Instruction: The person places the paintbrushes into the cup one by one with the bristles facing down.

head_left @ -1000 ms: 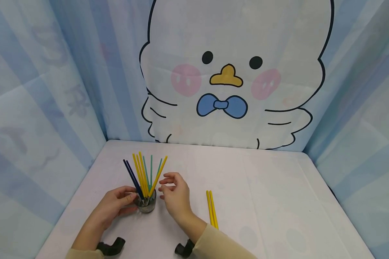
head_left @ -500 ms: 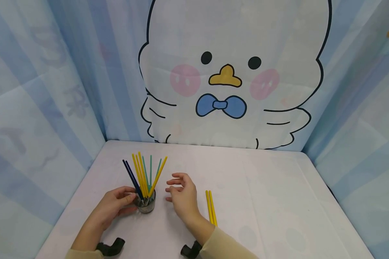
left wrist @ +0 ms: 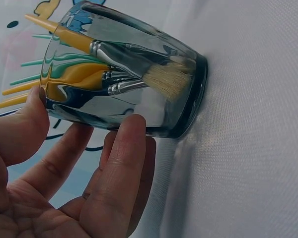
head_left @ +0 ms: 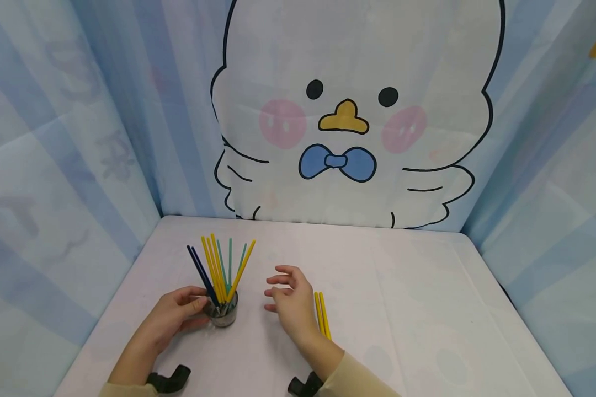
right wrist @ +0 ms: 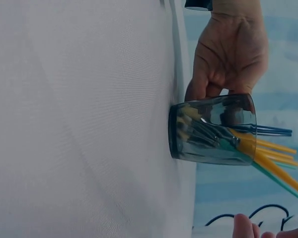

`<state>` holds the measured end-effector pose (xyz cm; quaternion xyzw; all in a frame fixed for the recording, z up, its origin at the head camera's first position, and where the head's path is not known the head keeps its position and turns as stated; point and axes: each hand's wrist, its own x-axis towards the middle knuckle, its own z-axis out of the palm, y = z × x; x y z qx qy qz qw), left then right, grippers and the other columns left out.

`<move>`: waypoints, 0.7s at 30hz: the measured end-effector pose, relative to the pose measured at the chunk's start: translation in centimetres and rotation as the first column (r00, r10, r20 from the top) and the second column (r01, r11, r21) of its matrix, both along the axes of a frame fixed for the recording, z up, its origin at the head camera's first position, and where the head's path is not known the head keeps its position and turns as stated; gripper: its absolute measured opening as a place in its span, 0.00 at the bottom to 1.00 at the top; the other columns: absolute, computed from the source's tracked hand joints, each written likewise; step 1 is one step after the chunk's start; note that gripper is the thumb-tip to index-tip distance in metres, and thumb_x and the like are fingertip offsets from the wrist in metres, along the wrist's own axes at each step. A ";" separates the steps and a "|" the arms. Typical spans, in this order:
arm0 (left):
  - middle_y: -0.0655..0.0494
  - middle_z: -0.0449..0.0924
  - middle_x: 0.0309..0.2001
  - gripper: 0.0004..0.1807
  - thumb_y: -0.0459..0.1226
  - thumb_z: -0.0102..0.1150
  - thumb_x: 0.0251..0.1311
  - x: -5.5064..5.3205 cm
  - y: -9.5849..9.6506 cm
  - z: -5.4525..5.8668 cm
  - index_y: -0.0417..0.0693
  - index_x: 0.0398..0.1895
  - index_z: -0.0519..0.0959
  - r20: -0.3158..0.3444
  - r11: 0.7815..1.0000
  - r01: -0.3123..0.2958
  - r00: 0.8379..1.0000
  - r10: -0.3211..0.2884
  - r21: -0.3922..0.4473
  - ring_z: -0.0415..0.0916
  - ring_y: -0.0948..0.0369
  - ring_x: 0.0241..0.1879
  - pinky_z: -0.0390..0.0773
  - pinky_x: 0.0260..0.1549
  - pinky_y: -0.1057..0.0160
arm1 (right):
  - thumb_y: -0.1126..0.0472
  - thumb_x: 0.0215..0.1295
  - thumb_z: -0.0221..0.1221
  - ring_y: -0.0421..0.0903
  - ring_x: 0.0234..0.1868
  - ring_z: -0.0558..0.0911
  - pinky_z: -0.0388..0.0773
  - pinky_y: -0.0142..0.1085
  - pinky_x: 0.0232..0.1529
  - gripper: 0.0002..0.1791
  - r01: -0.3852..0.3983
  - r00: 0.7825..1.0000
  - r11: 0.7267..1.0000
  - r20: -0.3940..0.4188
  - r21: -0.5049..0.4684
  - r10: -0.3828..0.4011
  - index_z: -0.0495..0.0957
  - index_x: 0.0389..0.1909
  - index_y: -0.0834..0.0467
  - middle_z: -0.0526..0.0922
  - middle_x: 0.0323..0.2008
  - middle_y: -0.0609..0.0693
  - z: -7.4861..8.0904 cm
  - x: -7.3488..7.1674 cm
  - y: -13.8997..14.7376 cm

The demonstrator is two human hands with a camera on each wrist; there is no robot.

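Observation:
A clear, grey-tinted glass (head_left: pixel 223 315) stands on the table, full of paintbrushes (left wrist: pixel 164 79) with their bristles down. Their handles are navy, yellow (head_left: pixel 241 270) and teal (head_left: pixel 230 259), fanning out above the rim. My left hand (head_left: pixel 171 314) holds the glass from its left side, thumb tip near the rim and fingers along the wall, as the left wrist view shows. My right hand (head_left: pixel 293 300) hovers to the right of the glass, fingers loosely bent, with nothing in it. Just beyond its wrist lie two yellow sticks (head_left: pixel 323 314), like the brush handles; my forearm hides their lower ends.
The table (head_left: pixel 402 286) has a pale cloth cover. A blue-striped curtain (head_left: pixel 114 110) closes in the sides, and a cartoon bird is printed on the back one. Black wrist-worn devices (head_left: pixel 171 379) sit at both wrists.
My right hand has drawn away from the brushes to the right, toward the two yellow sticks, and its forearm now covers more of them. The left hand and glass have stayed in place.

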<state>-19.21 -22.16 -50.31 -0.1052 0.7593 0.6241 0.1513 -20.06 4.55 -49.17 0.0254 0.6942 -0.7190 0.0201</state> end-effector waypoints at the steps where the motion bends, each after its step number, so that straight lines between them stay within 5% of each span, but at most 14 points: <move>1: 0.37 0.81 0.60 0.21 0.35 0.60 0.79 0.0 0.0 0.0 0.31 0.68 0.76 0.000 1.000 0.000 1.000 0.000 0.000 0.84 0.56 0.53 0.93 0.51 0.53 | 0.75 0.72 0.57 0.57 0.46 0.91 0.95 0.42 0.38 0.23 0.002 1.000 1.000 -0.001 -0.004 -0.002 0.76 0.64 0.56 0.86 0.53 0.61 0.1 0.1 0.2; 13: 0.39 0.82 0.58 0.22 0.34 0.59 0.79 0.1 -0.2 -0.2 0.29 0.69 0.74 -0.021 1.000 0.016 1.000 -0.015 0.024 0.84 0.57 0.51 0.93 0.52 0.51 | 0.75 0.70 0.57 0.52 0.44 0.90 0.95 0.45 0.36 0.27 0.010 1.000 1.000 0.022 0.023 -0.011 0.76 0.68 0.56 0.85 0.57 0.65 0.1 0.7 2.7; 21: 0.38 0.82 0.59 0.22 0.35 0.59 0.79 0.3 -0.1 -0.3 0.30 0.68 0.75 -0.022 1.000 0.016 1.000 -0.016 0.017 0.85 0.57 0.50 0.93 0.51 0.52 | 0.76 0.69 0.56 0.59 0.47 0.90 0.95 0.43 0.37 0.28 0.010 1.000 0.997 0.022 0.076 -0.012 0.75 0.69 0.56 0.84 0.59 0.66 -0.1 0.6 4.5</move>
